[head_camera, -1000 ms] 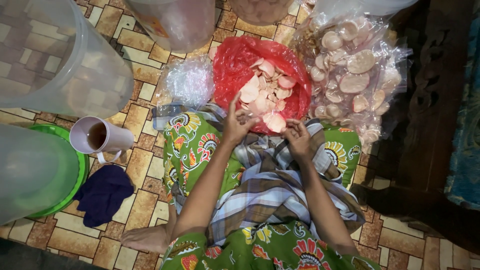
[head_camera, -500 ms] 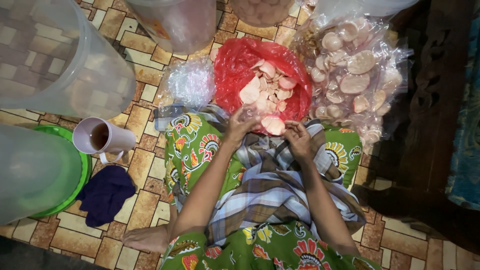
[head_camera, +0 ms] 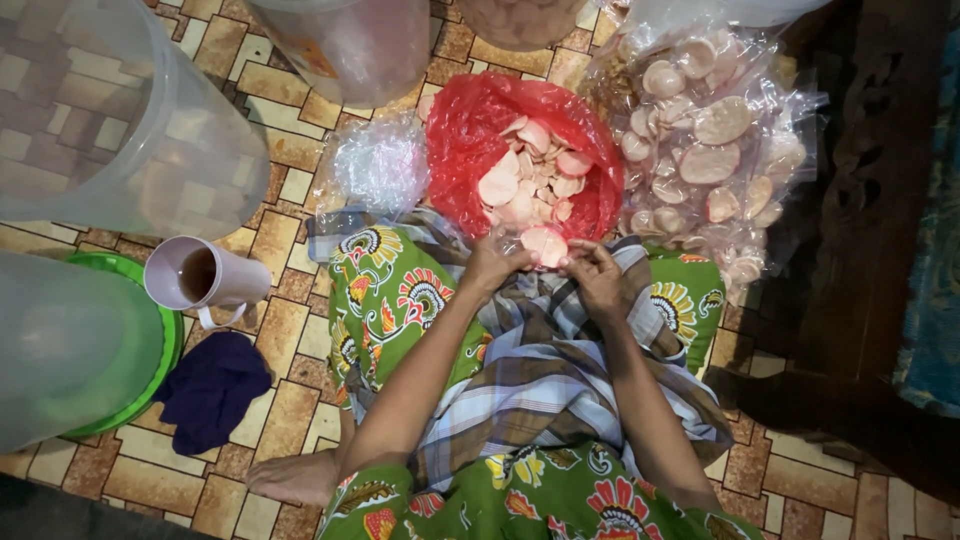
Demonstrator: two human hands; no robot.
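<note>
My left hand point(head_camera: 492, 265) and right hand point(head_camera: 595, 275) pinch one pale cracker point(head_camera: 545, 244) between their fingertips over my lap. Just beyond lies the red bag point(head_camera: 470, 130) of crackers; a mug point(head_camera: 200, 277) stands on the floor point(head_camera: 300, 330) left.

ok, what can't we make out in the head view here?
- Left hand and right hand: fingers bunch round one cracker, so the grip is unclear.
- Jar at top: cut off by the frame edge.
- Clear bag: glare hides what is inside.

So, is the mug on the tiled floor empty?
No, the mug on the tiled floor holds a dark brown liquid, visible through its open top.
</note>
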